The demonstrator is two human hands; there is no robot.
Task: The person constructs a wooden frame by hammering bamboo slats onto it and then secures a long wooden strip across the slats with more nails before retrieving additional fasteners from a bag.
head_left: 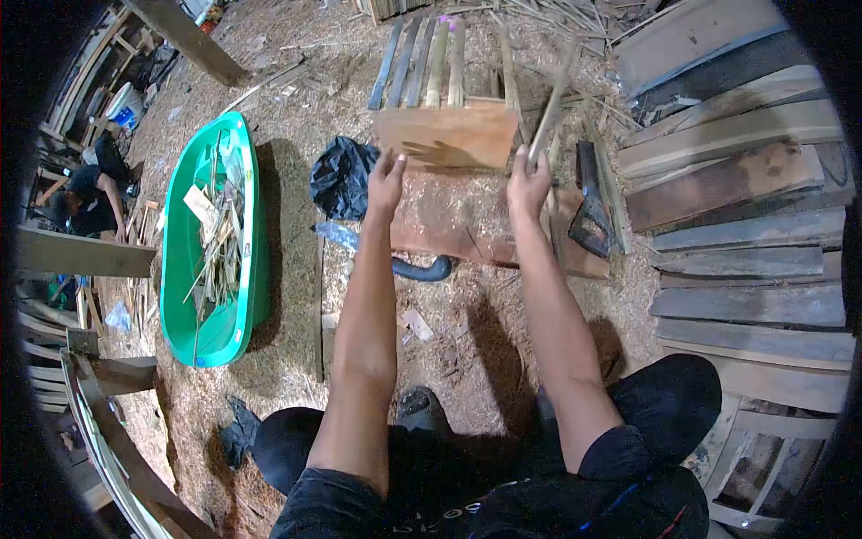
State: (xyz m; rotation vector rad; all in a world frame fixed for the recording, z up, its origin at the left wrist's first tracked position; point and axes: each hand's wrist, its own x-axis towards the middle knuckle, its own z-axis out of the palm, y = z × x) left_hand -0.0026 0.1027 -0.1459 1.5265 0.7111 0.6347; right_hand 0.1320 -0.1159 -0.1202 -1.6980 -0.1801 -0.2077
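In my right hand [528, 187] is a thin wooden stick [554, 99], held upright and tilted away from me to the right. My left hand [386, 186] is raised near the left end of an upright wooden board [449, 135], its fingers apart and nothing seen in them. A shadow of spread fingers falls across that board. Several narrow wooden slats [418, 67] extend from the board's far edge. Nearer me, a flat wooden plank [440, 220] lies on the ground, dusted with shavings. A dark-handled tool resembling a handsaw [591, 220] lies right of my right hand.
A green plastic tub [171, 260] with wood scraps stands on the left. A black plastic bag [341, 180] and a dark curved object [422, 269] lie near my left arm. Stacked planks [745, 238] line the right side. A person [94, 193] crouches at the far left. Shavings cover the ground.
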